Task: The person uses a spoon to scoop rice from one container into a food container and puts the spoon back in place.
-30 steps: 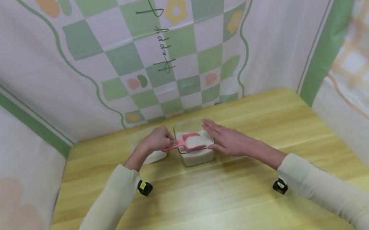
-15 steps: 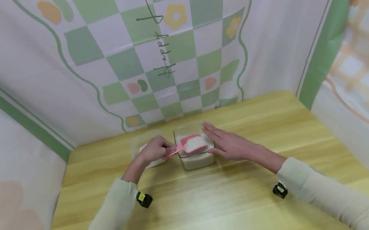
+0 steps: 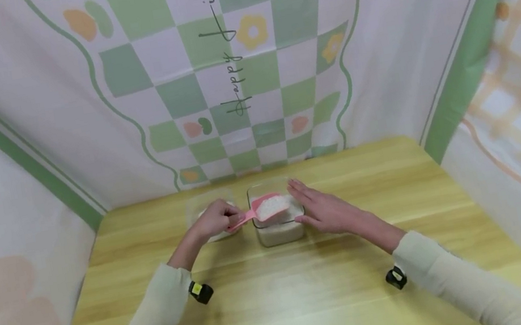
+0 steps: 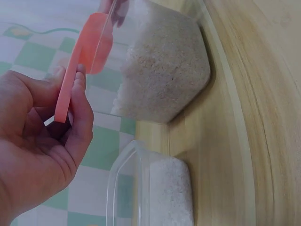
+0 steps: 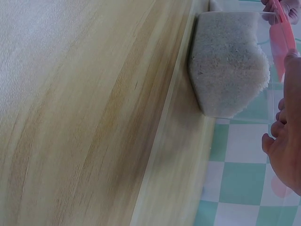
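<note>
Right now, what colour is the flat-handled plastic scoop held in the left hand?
The plastic scoop is coral pink throughout, best seen in the left wrist view.

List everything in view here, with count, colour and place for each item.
Pink scoop: 1, pink, over the right container's opening, loaded
Grain in scoop: 1 heap, white
Right container: 1, clear, on the table, holding whitish grain
Left container: 1, clear, beside it, with white contents
Table: 1, yellowish wood, beneath the containers
Back fabric: 1, white with green checks, behind the table
Side fabrics: 2, white with green and orange prints, left and right
Wrist devices: 2, black, one at each cuff
Sleeves: 2, cream, on the arms
Hands: 2, bare; left hand gripping the scoop handle, right hand at the right container's right side
</note>
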Demonstrator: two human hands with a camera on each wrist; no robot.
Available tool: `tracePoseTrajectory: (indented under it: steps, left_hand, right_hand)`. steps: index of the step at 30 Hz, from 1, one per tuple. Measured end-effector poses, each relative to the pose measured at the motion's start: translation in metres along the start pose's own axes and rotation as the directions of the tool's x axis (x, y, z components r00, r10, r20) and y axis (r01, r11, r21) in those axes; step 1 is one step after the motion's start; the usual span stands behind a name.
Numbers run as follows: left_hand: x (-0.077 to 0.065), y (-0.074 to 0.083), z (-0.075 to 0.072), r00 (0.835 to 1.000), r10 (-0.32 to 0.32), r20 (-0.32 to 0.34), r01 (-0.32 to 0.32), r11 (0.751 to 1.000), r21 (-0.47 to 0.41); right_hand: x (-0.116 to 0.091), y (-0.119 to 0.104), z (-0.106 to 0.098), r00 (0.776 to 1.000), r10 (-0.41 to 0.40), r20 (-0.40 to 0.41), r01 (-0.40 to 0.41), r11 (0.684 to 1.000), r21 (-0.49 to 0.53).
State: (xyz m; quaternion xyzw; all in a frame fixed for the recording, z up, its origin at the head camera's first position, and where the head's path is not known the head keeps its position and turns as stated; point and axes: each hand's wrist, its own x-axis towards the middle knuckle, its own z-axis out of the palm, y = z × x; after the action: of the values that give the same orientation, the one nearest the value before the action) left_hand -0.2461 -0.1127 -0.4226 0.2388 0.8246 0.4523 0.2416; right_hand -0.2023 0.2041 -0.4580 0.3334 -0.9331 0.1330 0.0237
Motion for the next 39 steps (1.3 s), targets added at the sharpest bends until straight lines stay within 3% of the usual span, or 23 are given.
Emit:
tracePoseTrajectory:
  steps: [11,26,39]
  left_hand:
    - [-0.026,-0.008,-0.007,0.998,-0.011,-0.062,0.011,1.000,-0.015]
    - [-0.050,-0.020,-0.025,0.991,-0.044,-0.129,0.043,0.999,-0.014]
    - [-0.070,-0.038,-0.044,0.976,-0.060,-0.208,0.071,0.996,0.047]
  right_hand:
    - [-0.004,-0.005,0.006,1.000,0.009,0.015,-0.009,1.000,0.026]
    - [-0.003,-0.004,0.007,1.000,0.000,0.011,0.000,1.000,0.014]
    - [0.001,0.001,0.002,1.000,0.009,0.018,-0.009,1.000,-0.004]
